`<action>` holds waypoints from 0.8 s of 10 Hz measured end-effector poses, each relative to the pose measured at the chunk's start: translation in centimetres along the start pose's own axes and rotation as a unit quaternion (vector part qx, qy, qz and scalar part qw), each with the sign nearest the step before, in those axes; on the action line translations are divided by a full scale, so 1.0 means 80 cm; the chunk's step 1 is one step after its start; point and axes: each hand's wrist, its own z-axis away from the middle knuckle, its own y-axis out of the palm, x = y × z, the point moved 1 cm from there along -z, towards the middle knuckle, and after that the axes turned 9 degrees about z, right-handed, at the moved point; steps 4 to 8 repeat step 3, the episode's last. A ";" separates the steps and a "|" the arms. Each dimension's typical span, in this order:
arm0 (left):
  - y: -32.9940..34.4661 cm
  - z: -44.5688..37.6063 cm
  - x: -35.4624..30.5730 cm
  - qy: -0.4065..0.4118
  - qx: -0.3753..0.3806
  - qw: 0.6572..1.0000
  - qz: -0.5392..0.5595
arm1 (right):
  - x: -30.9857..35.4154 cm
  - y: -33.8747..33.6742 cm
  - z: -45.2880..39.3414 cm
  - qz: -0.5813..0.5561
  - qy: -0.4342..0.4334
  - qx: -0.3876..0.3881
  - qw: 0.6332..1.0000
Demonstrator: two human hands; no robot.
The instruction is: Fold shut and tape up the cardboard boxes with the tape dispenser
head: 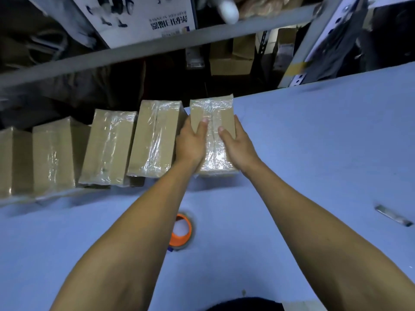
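Note:
A shut cardboard box (211, 108) with clear tape along its top seam lies on the blue table (314, 153) near the far edge. My left hand (190, 140) grips its left side, thumb on top. My right hand (235, 140) grips its right side, thumb on top as well. To the left stands a row of several taped cardboard boxes (155, 138), the nearest almost touching my left hand. The tape dispenser (180, 230), an orange-cored roll of clear tape, lies on the table between my forearms, partly hidden by the left arm.
Behind the table's far edge stand metal shelves (157, 46) with brown boxes and a white printed carton (139, 16). A small grey metal tool (393, 215) lies on the table at the right. A dark object shows at the bottom edge.

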 end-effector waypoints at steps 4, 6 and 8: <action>-0.039 0.026 -0.057 0.079 0.035 0.992 -0.097 | 0.034 -0.021 0.097 0.272 -0.068 -0.107 0.954; -0.039 0.026 -0.057 0.079 0.035 0.992 -0.097 | 0.034 -0.021 0.097 0.272 -0.068 -0.107 0.954; -0.039 0.026 -0.057 0.079 0.035 0.992 -0.097 | 0.034 -0.021 0.097 0.272 -0.068 -0.107 0.954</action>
